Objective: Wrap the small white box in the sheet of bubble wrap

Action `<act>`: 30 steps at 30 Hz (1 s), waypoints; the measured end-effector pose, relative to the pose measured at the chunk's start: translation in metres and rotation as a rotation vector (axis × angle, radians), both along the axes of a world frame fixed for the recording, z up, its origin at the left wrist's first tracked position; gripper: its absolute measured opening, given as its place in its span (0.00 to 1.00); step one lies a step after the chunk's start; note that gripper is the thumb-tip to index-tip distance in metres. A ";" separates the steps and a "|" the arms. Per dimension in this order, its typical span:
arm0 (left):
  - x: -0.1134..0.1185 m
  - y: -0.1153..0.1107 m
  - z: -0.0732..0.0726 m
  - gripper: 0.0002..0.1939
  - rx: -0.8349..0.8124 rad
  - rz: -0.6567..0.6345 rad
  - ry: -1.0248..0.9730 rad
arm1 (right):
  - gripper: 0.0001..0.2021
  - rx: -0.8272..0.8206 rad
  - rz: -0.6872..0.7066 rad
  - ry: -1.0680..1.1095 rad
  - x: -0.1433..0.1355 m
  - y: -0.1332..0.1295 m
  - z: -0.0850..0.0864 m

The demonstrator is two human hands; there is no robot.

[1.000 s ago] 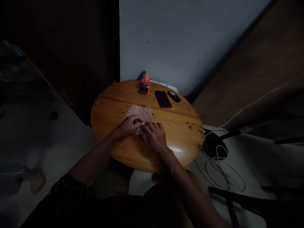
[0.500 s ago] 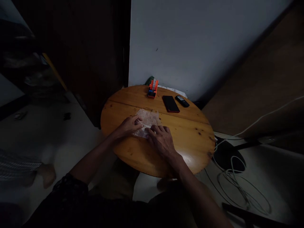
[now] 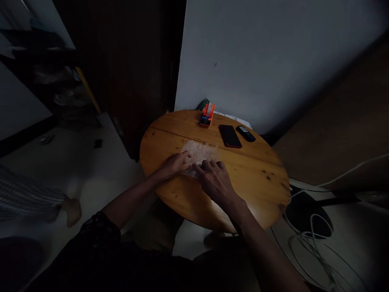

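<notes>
1. At the far left a bare foot [image 3: 72, 210] of another person rests on the pale floor [image 3: 100, 170], apart from the work. A second ago it sat lower and further left in view; the whole scene has slid rightward, so that is head movement more than the foot's.

2. The left hand [image 3: 176, 164] lies palm down on the near left part of the bubble wrap [image 3: 199, 153], fingers flat and spread rather than curled around anything. It presses the sheet; it grips nothing.

3. The bubble wrap sits on the round wooden table [image 3: 243, 178], near its middle and touching both hands. A second ago a dark small thing showed between the fingers at the sheet's near edge; now it is not visible, so I judge the sheet has been folded or smoothed over it, though the dim light leaves that uncertain.

4. The right hand [image 3: 216, 182] rests on the sheet's near right edge, fingertips bent down onto the plastic. Whether it pinches the edge or only presses it, I cannot tell. Compared with half a second ago both hands keep nearly the same pose.

5. Further back stand an orange tape dispenser [image 3: 207, 116], a dark phone [image 3: 230, 136] and a small remote [image 3: 246, 133], well apart from the hands and in the same order as before.

6. At the right, white cables [image 3: 316, 247] coil on the floor.
</notes>
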State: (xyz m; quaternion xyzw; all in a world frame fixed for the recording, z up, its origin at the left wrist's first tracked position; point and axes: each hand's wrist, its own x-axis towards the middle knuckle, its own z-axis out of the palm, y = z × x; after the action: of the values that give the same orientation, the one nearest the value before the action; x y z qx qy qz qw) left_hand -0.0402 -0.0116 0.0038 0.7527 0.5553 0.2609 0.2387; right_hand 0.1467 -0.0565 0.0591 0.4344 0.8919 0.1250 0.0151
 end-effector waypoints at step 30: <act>0.008 -0.022 0.038 0.08 -0.348 0.160 -0.669 | 0.17 -0.061 0.003 -0.003 -0.007 0.003 0.003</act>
State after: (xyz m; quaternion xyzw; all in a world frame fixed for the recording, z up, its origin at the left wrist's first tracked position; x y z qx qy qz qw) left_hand -0.0324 -0.0335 0.0418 0.5284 0.5397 0.4118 0.5098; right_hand 0.1399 -0.0533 0.0625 0.4324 0.8959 0.0982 0.0294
